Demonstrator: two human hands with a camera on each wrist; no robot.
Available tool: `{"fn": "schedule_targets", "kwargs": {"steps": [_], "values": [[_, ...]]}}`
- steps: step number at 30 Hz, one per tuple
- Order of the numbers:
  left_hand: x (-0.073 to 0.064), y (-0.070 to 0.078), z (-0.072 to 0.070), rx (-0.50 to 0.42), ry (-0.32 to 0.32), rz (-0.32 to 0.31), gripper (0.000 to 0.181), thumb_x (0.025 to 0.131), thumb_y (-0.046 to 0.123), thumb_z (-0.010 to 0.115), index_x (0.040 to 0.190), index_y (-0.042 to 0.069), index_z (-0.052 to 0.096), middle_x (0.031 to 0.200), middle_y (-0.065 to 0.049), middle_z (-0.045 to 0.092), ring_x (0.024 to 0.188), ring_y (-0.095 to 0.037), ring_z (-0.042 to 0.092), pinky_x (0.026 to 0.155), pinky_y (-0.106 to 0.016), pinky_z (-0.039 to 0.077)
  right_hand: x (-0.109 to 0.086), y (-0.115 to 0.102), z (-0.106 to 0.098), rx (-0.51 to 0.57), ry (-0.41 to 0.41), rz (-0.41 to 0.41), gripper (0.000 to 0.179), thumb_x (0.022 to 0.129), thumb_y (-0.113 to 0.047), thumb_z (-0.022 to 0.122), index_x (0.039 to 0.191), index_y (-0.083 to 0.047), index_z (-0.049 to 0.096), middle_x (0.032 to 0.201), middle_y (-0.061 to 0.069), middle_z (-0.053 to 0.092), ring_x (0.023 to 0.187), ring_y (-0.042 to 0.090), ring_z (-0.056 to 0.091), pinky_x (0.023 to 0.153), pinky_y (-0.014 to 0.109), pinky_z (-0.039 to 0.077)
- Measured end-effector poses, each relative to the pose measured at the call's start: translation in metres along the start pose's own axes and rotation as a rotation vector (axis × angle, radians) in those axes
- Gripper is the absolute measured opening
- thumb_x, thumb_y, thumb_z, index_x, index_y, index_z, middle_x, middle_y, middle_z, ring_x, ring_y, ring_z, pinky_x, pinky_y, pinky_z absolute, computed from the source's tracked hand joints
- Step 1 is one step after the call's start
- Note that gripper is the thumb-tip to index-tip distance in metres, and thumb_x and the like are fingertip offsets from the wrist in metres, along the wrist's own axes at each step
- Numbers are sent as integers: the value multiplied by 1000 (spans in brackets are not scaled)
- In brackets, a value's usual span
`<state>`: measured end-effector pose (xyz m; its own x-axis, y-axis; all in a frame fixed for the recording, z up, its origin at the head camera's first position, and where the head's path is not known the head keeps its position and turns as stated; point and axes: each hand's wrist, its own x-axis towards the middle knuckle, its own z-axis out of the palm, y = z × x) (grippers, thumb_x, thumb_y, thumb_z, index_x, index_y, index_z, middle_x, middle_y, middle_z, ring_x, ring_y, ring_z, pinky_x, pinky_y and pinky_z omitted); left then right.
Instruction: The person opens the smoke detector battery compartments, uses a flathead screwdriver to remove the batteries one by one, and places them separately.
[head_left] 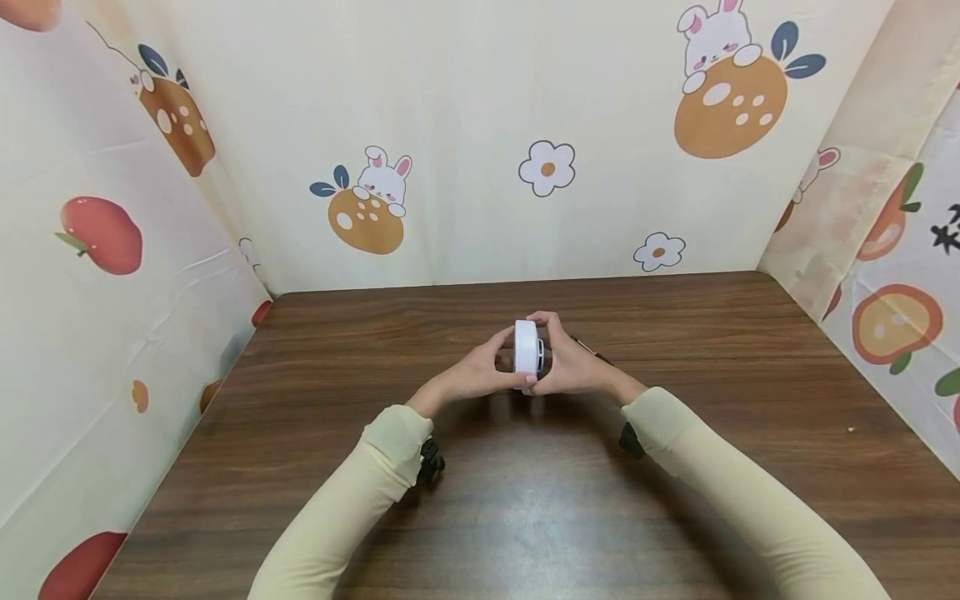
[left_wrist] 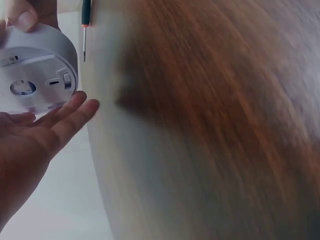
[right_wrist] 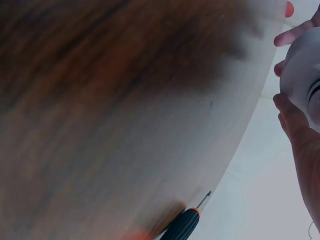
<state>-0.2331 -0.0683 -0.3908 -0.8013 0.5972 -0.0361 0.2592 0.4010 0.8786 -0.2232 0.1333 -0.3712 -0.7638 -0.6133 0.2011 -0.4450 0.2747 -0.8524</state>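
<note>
A white round smoke detector (head_left: 527, 348) is held on edge over the wooden table, between both hands. My left hand (head_left: 480, 371) grips its rim from the left, thumb at the near side and fingers at the far side. From the right, my right hand (head_left: 573, 365) holds the rim in the same way. The detector's flat back (left_wrist: 42, 82), with a round hole and a slot, faces left. On its right side, a raised centre part with dark slits (right_wrist: 315, 92) shows in the right wrist view.
A screwdriver (right_wrist: 182, 225) with a dark handle and orange collar lies on the table (head_left: 480, 517), just beyond my right hand. A tiny light speck (head_left: 851, 429) sits at the right of the table. Printed curtains (head_left: 465, 100) enclose the back and both sides.
</note>
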Motion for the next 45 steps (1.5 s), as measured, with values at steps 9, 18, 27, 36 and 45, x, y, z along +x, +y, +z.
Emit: {"fn": "schedule_targets", "kwargs": {"steps": [9, 18, 27, 36, 45], "values": [[5, 1, 3, 56, 155, 37, 92, 75, 28, 80, 147, 2, 29, 115, -14, 48, 100, -22, 53, 81, -29, 50, 3, 21, 1, 24, 16, -10, 100, 65, 4, 83, 137, 2, 13, 134, 20, 28, 122, 37, 43, 102, 50, 38], [2, 4, 6, 244, 254, -28, 103, 65, 44, 84, 147, 8, 32, 120, -12, 43, 101, -20, 45, 81, -32, 46, 1, 35, -12, 71, -89, -7, 87, 75, 12, 72, 141, -5, 17, 142, 16, 29, 131, 33, 34, 108, 46, 31], [-1, 4, 7, 400, 299, -40, 104, 61, 44, 86, 146, 11, 36, 116, -12, 43, 98, -22, 43, 74, -32, 43, 3, 26, -20, 299, 25, 258, 42, 103, -15, 39, 137, 9, 38, 116, 26, 54, 91, 25, 63, 81, 48, 54], [-4, 12, 10, 536, 282, -20, 104, 61, 44, 86, 146, 12, 37, 120, -15, 42, 101, -25, 41, 72, -31, 44, 4, 20, -17, 337, 36, 397, 48, 99, -16, 52, 138, 8, 38, 107, 21, 57, 74, 20, 64, 74, 42, 57], [-6, 15, 10, 585, 287, -12, 105, 61, 45, 88, 146, 10, 38, 125, -15, 40, 108, -27, 36, 80, -33, 45, 1, 24, -14, 442, 62, 370, 49, 96, -6, 49, 137, 16, 35, 107, 20, 59, 80, 17, 64, 74, 34, 57]]}}
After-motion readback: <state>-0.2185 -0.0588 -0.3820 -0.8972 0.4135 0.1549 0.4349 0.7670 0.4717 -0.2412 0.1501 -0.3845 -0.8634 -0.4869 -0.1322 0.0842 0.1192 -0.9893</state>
